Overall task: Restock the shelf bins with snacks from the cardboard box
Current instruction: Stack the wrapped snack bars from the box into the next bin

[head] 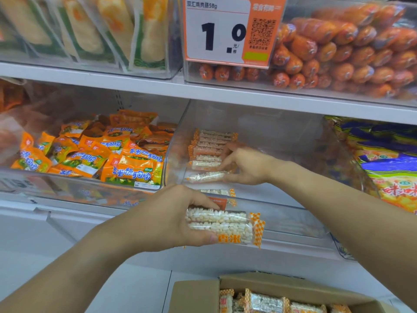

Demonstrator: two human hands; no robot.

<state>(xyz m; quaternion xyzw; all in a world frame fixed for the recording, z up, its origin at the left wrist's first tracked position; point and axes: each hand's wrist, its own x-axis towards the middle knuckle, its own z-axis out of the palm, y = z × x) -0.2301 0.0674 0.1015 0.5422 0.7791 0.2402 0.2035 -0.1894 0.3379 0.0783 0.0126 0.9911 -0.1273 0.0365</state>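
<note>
On the upper shelf, a bin of flat pouches (90, 35) stands left of a bin of sausages (338, 53), with a price tag (225, 30) on the front of the latter. On the shelf below, a bin of corn-sausage packs (94, 154) is at left, the middle bin (282, 206) holds a row of rice bars (209, 150) at its left side, and a bin of large bags (388, 166) is at right. The right hand (246, 166) reaches into the middle bin touching a rice bar (205, 176) just before the row, the left hand (171, 218) holds two rice bars (225, 227) in front of that bin, and the cardboard box (282, 288) of bars sits lowest, before the shelves.
</note>
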